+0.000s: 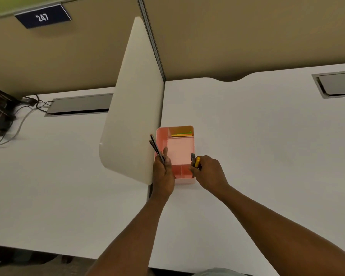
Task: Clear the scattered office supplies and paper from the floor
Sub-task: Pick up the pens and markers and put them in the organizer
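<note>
Gripping two thin stiff pencils (155,147) low, the left hand (163,176) hovers at the pink organizer (180,152) while the right hand (209,172) clutches a light yellow cutter (197,161) mid-body.

two bare forearms, no sleeves, grey garment (217,272)

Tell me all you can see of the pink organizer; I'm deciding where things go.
The pink organizer is a rectangular open-top box, plastic by its look, standing flat on the white desk beside the divider panel. Walls split it into one large middle compartment and smaller ones at both ends. A far compartment holds colored paper strips. The left hand overlaps its near left corner.
</note>
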Demonstrator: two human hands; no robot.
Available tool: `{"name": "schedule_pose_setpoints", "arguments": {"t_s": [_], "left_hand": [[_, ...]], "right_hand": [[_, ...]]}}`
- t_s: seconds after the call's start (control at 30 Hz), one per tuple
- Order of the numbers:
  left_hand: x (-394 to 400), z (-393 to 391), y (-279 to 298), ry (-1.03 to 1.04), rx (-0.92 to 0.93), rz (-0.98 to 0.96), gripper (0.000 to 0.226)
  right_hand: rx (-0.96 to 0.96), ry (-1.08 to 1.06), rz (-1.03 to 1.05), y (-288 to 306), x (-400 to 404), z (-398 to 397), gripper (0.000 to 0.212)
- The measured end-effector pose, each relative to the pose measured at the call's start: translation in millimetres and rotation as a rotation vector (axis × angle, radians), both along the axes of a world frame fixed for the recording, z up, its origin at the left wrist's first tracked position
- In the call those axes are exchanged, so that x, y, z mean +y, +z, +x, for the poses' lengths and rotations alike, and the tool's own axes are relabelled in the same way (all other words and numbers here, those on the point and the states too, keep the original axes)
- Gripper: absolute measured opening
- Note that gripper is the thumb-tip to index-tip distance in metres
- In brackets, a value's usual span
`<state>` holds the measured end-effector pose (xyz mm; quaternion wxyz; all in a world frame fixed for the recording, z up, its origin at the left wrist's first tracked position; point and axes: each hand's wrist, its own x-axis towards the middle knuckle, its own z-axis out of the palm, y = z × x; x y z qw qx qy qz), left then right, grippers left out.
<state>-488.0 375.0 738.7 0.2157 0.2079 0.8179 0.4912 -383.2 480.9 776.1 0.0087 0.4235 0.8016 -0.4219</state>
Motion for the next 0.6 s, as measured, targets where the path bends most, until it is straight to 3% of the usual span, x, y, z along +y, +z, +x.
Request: {"name": "schedule_pose_setpoints", "arguments": {"t_s": [0.1,0.27,0.43,0.6], "left_hand": [[0,-4,-16,-0.015,0.080,-0.097,0.056],[1,-7,-19,-0.183,0.383,-0.406,0.029],[-4,-11,-22,-0.147,0.361,-0.414,0.052],[-3,-4,-24,-0.104,0.367,-0.402,0.053]], "right_hand": [[-0.020,0.021,0.022,-9,0,0,0.021],[-0.006,-0.007,0.015,-15,0,-1,0.023],[0.004,-0.056,-0.009,-19,0,0,0.039],[0.008,-0.079,0.005,-19,-6,3,0.050]]}}
